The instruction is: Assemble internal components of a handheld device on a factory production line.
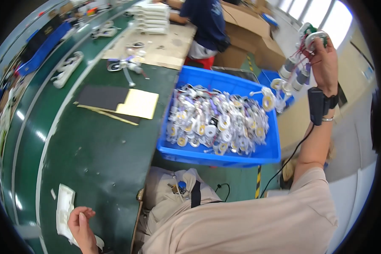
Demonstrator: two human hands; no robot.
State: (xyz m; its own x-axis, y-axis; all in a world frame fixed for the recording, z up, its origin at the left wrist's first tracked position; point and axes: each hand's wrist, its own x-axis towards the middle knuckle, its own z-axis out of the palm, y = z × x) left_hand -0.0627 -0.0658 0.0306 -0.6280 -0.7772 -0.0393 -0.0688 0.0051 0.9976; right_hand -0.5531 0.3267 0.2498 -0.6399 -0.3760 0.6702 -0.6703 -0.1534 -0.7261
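Note:
Raised at the upper right, my right hand (pixel 324 63) is closed on a wired motor assembly (pixel 302 59). It has a green circuit board, a white ring, red wires and grey cylinders hanging below. Below it, more white parts with a yellowish ring (pixel 269 100) hang by the tub's right edge; whether they join the held assembly I cannot tell. At the lower left, my left hand (pixel 82 228) is loosely curled with its fingers apart, and nothing shows in it. It lies over the edge of a long white plastic housing (pixel 64 207) on the green bench.
A blue tub (pixel 220 160) full of similar wired parts stands right of the green bench (pixel 101 161). Dark and yellow sheets (pixel 137 103) and a loose wired part (pixel 131 64) lie farther up. White housings (pixel 152 19) are stacked near another person (pixel 207 25). Cardboard boxes (pixel 249 29) stand behind.

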